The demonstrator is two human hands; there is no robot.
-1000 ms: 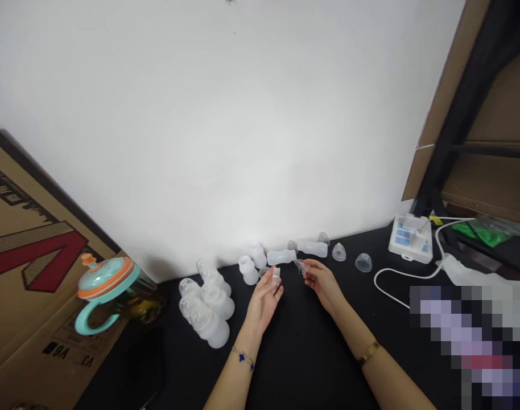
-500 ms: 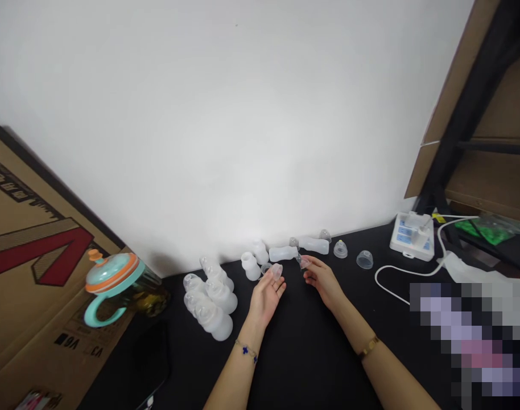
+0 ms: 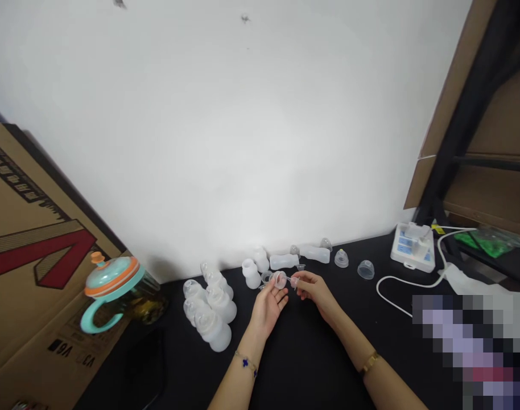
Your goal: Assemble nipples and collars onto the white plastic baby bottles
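Note:
My left hand [image 3: 266,310] grips a clear screw ring [image 3: 280,279] of a baby bottle between thumb and fingers, its opening facing me. Close beside it, my right hand [image 3: 316,293] pinches a small clear bottle nipple [image 3: 294,282] at the ring's right side; whether the two touch is hard to tell. Behind my hands, uncapped white bottles stand [image 3: 251,274] or lie on their sides [image 3: 284,261]. Clear dome caps [image 3: 366,270] rest to the right, one with a yellowish tip [image 3: 341,258]. Several capped baby bottles [image 3: 217,333] stand grouped to the left.
A teal-and-orange lidded pitcher [image 3: 110,287] stands at the left against a cardboard box [image 3: 33,228], with a dark phone-like slab [image 3: 144,364] in front. On the right are a white power strip [image 3: 412,247], its cable [image 3: 386,279] and a white plastic sheet [image 3: 469,285].
My right hand has moved left and down, bringing the nipple up to the ring. The ring in my left hand has turned to face me. The view has tilted slightly upward.

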